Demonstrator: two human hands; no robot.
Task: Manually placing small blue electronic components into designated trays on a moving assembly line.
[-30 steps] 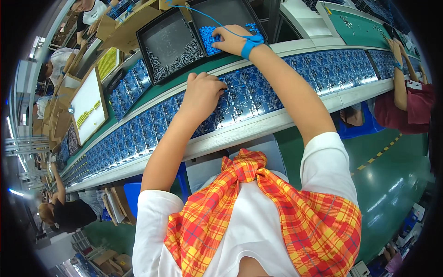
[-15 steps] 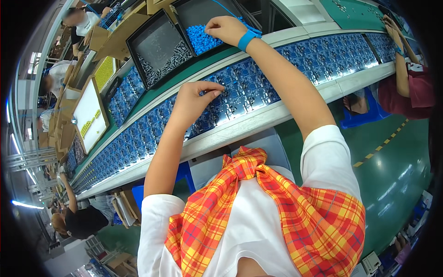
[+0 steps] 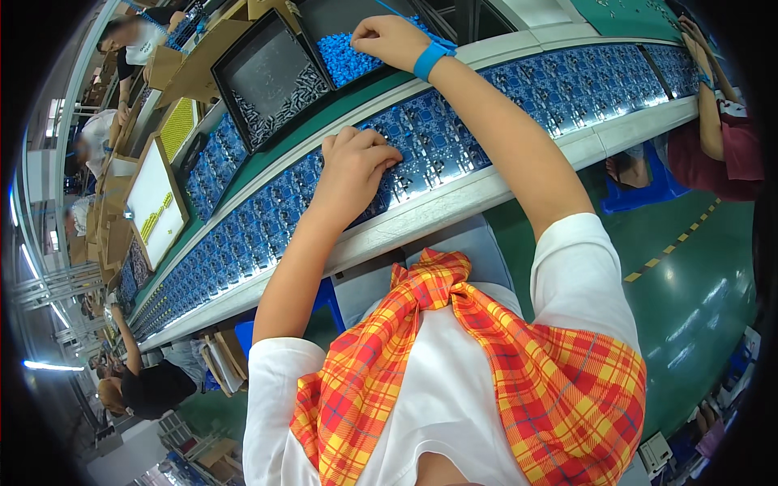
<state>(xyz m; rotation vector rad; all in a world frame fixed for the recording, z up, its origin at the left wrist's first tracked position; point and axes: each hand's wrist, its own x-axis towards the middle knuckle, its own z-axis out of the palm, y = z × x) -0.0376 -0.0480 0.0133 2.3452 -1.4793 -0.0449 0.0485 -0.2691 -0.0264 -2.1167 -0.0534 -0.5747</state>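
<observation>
My left hand (image 3: pixel 354 172) is over the row of blue circuit boards (image 3: pixel 442 134), palm down. Its fingers are curled, with thumb and forefinger close together right at a board; anything between them is too small to make out. My right hand (image 3: pixel 395 42), with a blue wristband (image 3: pixel 433 58) on the wrist, is above the near side of a black bin of small blue parts (image 3: pixel 346 61). Its fingertips are bent in toward the thumb, and what they hold, if anything, does not show.
Left of the blue parts stands a black bin (image 3: pixel 263 77) of small dark grey pieces. Further left are a stack of boards (image 3: pixel 215 166) and a white tray (image 3: pixel 154 206) with yellow parts. Co-workers sit along the line; one in a dark red top (image 3: pixel 713 166) is at right.
My left hand has turned more palm down, its fingers now curled over the board instead of pinching from the side. My right hand has shifted slightly left and up above the blue parts.
</observation>
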